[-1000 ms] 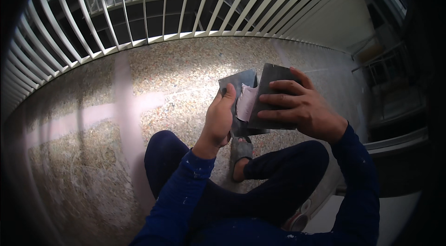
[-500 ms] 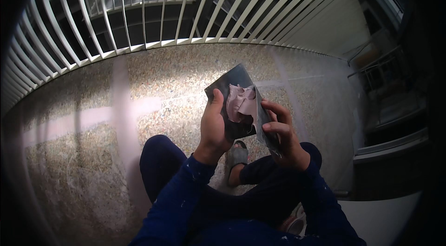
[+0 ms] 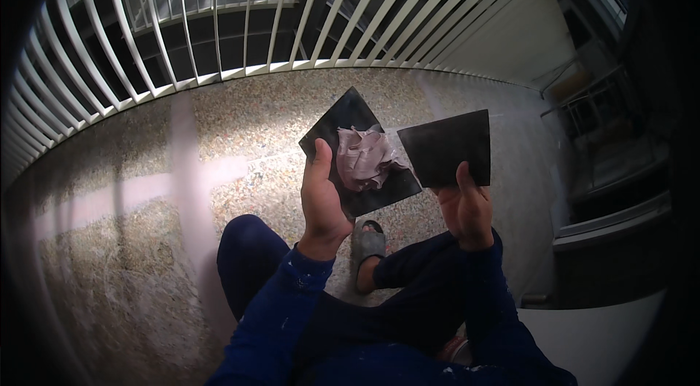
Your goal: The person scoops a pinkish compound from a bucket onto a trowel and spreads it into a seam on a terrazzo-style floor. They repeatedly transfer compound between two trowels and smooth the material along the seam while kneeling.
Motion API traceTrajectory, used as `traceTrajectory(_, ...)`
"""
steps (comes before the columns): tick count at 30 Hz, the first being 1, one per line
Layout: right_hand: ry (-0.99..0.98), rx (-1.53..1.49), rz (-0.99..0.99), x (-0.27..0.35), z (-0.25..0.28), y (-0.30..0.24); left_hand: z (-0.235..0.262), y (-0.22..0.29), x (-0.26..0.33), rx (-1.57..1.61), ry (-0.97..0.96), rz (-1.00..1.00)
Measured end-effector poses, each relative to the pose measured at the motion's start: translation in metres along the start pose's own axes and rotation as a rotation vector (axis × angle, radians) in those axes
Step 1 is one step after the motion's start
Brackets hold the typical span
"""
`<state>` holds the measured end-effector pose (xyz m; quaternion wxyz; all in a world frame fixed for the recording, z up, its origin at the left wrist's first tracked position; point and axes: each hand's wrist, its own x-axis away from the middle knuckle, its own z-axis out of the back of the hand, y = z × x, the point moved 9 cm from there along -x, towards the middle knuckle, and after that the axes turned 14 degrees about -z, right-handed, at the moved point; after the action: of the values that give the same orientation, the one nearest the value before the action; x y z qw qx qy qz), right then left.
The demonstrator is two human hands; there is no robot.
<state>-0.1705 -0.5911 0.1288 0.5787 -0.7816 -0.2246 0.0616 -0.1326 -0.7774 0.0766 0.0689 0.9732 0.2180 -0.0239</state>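
The left hand [image 3: 323, 200] grips a dark square tile [image 3: 357, 156] bearing a crumpled pale pink lump [image 3: 362, 158]; the right hand [image 3: 464, 209] pinches a second dark tile [image 3: 446, 147] just beside it, above the speckled floor [image 3: 240, 123]

No pkgs, labels, signs or screens visible.

Beyond my fingers a white railing [image 3: 219, 36] curves along the speckled stone floor [image 3: 131, 225]; below them my grey sandal [image 3: 370, 241] rests there.
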Motion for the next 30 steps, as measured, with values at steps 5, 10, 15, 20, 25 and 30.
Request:
traceTrajectory(5, 0.041, -0.096, 0.228, 0.013, -0.014, -0.002, 0.020, -0.005, -0.005, -0.302, 0.017, -0.118)
traceTrajectory(10, 0.080, 0.480, 0.092, 0.016, -0.020, 0.003, 0.023, 0.011, -0.008, -0.486, -0.010, -0.247)
traceTrajectory(15, 0.048, 0.697, -0.206, 0.013, -0.001, 0.028, 0.018, 0.007, -0.009, -0.146, 0.016, -0.025)
traceTrajectory(20, -0.559, -0.521, -0.197, -0.028, -0.003, 0.004, -0.014, -0.063, 0.038, -0.011, -0.038, 0.446)
traceTrajectory(25, -0.322, -0.306, -0.229, -0.033, 0.013, 0.038, -0.026, -0.099, 0.074, 0.074, 0.043, 0.521)
traceTrajectory(30, -0.222, 0.299, -0.386, -0.013, 0.028, 0.078, -0.007, -0.043, 0.027, 0.063, 0.017, 0.303)
